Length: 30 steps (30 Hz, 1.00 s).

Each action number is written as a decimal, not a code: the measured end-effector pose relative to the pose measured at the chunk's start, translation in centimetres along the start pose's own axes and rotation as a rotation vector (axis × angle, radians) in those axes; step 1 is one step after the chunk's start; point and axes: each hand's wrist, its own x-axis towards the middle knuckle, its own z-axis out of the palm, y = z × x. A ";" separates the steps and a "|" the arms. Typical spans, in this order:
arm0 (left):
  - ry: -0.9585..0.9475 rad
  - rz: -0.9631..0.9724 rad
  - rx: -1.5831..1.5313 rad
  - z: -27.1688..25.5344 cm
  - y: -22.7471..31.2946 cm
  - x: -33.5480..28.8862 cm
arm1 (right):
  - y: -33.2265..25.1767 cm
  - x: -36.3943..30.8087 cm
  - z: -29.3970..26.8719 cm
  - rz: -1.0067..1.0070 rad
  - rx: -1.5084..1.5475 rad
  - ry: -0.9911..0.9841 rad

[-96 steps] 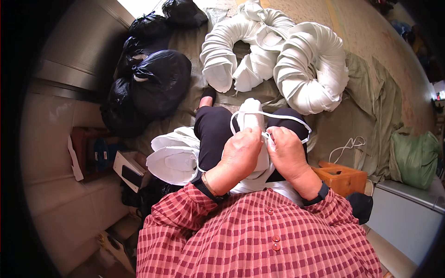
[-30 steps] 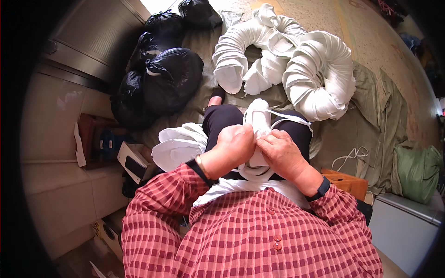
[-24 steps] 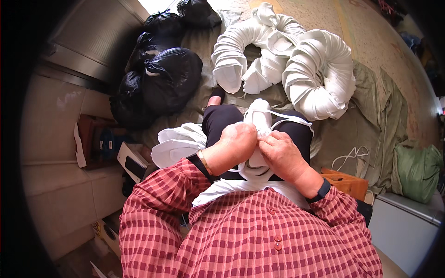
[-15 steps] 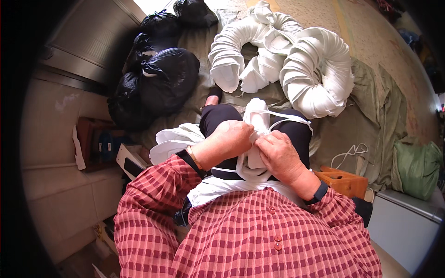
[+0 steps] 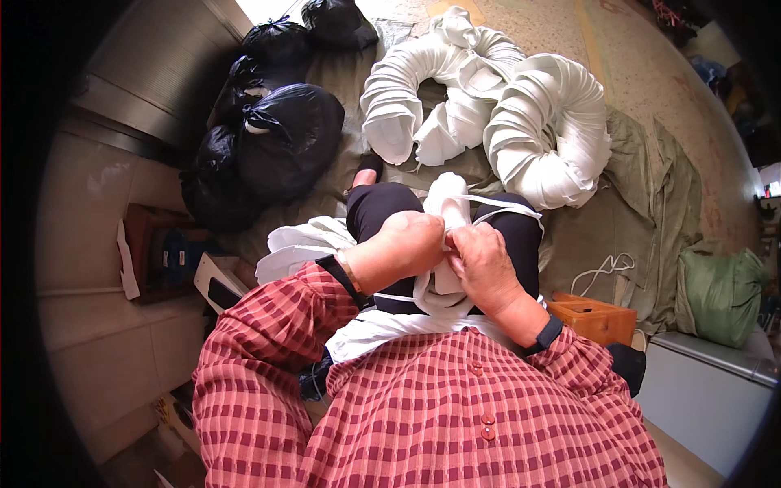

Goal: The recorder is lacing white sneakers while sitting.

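Across my lap lies a white shoe upper, its rounded end pointing away from me. My left hand is closed at its left side, fingers curled in toward the middle. Opposite it, my right hand pinches at the same spot, fingertips nearly meeting those of the left. What exactly lies between the fingertips is hidden. A flat white shoelace loops from the upper over my right knee. More white uppers lie stacked beside my left thigh.
Ahead, stacked white uppers form a ring and another ring on a green-brown cloth. Black plastic bags sit at the far left. To the right are a wooden box, a green sack and a grey-white case.
My right hand has shifted slightly up and left, closer to the left hand's fingertips. The left hand stays at the upper. The whole view has shifted a little.
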 end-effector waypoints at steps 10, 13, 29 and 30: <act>0.130 0.114 -0.165 1.1 -1.0 -1.5 | -0.5 0.1 1.8 0.031 -0.200 -0.006; 0.129 0.129 -0.159 1.7 -1.3 -1.4 | -0.4 0.5 2.2 0.046 -0.357 -0.012; 0.470 0.199 -0.264 1.7 -0.6 -1.3 | -1.1 -1.8 -6.2 -0.023 -0.165 -0.057; 0.560 0.162 -0.448 2.1 -0.6 -1.2 | -0.7 -1.6 -6.1 -0.032 -0.158 -0.026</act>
